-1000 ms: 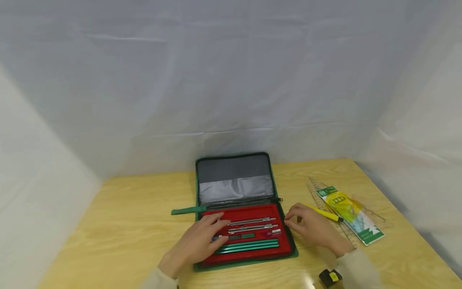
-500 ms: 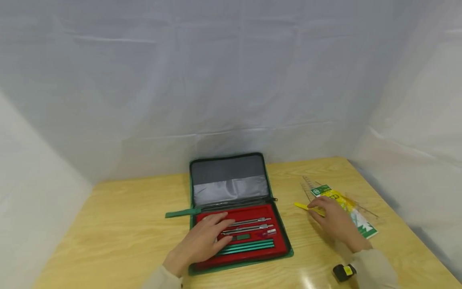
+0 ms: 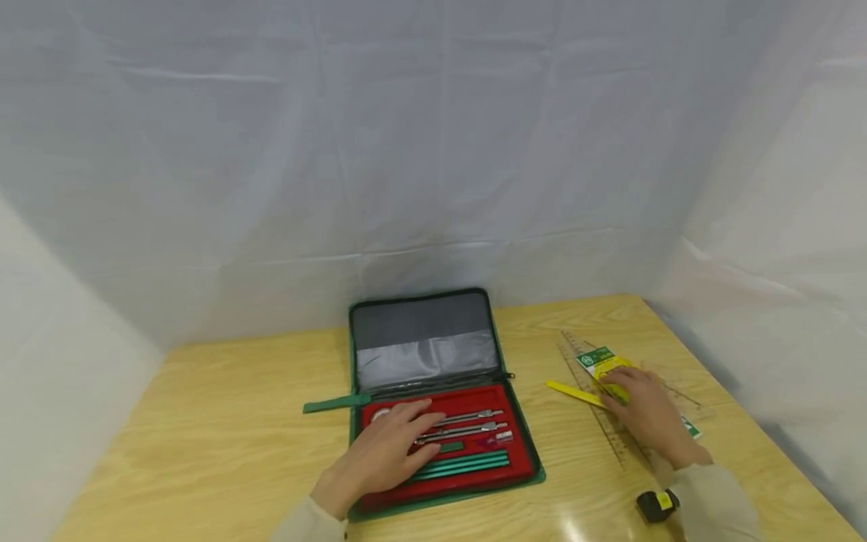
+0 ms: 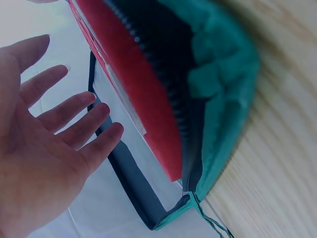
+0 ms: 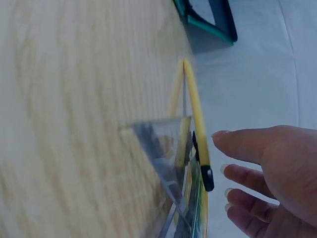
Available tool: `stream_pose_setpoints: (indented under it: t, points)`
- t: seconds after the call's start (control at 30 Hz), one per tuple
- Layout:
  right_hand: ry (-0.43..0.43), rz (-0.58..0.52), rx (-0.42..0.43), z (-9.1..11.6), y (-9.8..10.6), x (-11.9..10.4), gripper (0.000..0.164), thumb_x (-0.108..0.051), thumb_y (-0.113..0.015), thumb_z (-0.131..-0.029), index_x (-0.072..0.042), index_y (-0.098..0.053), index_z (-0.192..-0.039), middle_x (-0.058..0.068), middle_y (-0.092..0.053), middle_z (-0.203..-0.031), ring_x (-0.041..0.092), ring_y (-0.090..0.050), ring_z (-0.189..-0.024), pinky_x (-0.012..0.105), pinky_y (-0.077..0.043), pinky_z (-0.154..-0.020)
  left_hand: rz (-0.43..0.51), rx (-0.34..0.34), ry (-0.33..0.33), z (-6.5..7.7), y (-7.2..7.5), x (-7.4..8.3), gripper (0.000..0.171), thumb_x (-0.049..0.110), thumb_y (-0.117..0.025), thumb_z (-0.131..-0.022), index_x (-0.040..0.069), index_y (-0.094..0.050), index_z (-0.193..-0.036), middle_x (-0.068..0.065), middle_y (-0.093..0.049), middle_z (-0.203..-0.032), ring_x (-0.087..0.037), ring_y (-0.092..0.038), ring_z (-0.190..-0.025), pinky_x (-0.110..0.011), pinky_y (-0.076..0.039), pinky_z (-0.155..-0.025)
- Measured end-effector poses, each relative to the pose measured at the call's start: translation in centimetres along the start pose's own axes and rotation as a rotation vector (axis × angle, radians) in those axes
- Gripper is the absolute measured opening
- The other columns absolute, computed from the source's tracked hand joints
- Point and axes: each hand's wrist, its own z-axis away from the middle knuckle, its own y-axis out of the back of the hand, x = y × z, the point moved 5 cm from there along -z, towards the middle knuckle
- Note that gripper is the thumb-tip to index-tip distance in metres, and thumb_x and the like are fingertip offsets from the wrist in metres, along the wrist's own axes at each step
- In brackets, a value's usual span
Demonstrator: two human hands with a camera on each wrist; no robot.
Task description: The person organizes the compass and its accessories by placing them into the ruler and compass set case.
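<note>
A green zip case [image 3: 440,500] lies unfolded on the table, its red tray [image 3: 521,459] holding silver compasses [image 3: 474,427], green pencils [image 3: 467,464] and a small sharpener-like piece [image 3: 503,436]. My left hand [image 3: 389,448] is over the tray's left side with fingers loosely spread, hiding part of the contents; in the left wrist view the palm [image 4: 44,153] holds nothing. My right hand [image 3: 646,414] is over a yellow and green packet [image 3: 596,360], fingers relaxed. By its fingertips lies a slim yellow utility knife [image 3: 569,391] with a black end, ungripped in the right wrist view.
Clear rulers [image 3: 612,436] lie under and beside the packet. A black tape measure [image 3: 655,506] with a yellow label sits near my right sleeve. A green strap [image 3: 332,404] sticks out left of the case. White sheeting [image 3: 420,150] encloses the table.
My right hand has left the case's right edge and moved right, to above the yellow knife and packet. My left hand stays over the tray. The view has shifted slightly.
</note>
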Motion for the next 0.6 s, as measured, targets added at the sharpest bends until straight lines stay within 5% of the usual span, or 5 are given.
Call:
stream_pose_setpoints:
  t: [0.3,0.6]
  points:
    - [-0.013,0.041,-0.090,-0.2,-0.1,0.3,0.015,-0.016,-0.072,-0.086,-0.005,-0.073,-0.096,0.013,-0.066,-0.100,0.035,-0.060,-0.093,0.057,-0.041,-0.088,-0.008,0.020,0.010,0.5,0.1,-0.2,0.043,0.038,-0.056,-0.097,0.019,-0.054,-0.135,-0.010,-0.045,-0.142,-0.027,-0.044,-0.127,-0.049,-0.037,-0.101]
    - [-0.080,0.009,-0.192,0.2,-0.6,0.6,0.023,-0.021,-0.074,-0.084,-0.005,-0.072,-0.101,0.015,-0.066,-0.103,0.035,-0.061,-0.089,0.052,-0.049,-0.074,-0.015,0.046,0.007,1.2,0.4,-0.5,0.041,0.035,-0.057,-0.096,0.017,-0.056,-0.133,-0.012,-0.047,-0.140,-0.029,-0.046,-0.125,-0.049,-0.037,-0.101]
